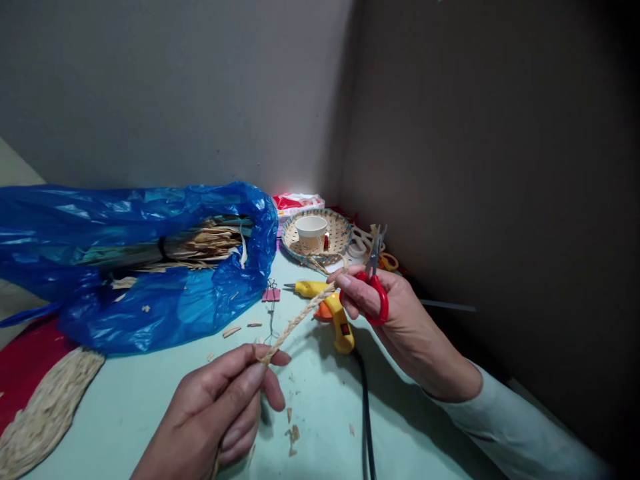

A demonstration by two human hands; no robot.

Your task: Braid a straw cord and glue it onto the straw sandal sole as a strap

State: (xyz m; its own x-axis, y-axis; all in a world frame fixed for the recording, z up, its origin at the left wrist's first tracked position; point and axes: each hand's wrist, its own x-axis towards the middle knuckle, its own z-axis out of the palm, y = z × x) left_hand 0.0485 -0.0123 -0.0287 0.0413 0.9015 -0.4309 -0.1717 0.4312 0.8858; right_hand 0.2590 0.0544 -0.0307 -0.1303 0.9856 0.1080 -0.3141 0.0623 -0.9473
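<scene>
My left hand (225,403) pinches the near end of a pale braided straw cord (296,321) between thumb and fingers. The cord runs up and to the right to my right hand (387,313), whose fingertips pinch its far end. That same right hand carries red-handled scissors (376,283), fingers through the loops and blades pointing up, closed. Just beneath the cord, a yellow glue gun (333,313) lies on the pale green table (130,400), and its black cable (367,413) trails toward me.
A blue plastic bag (140,267) holding dried straw strips lies at the left. A woven straw mat (45,413) is at bottom left. A small woven basket (336,233) with a white cup (311,230) sits by the corner. A pink binder clip (271,293) and straw scraps lie around.
</scene>
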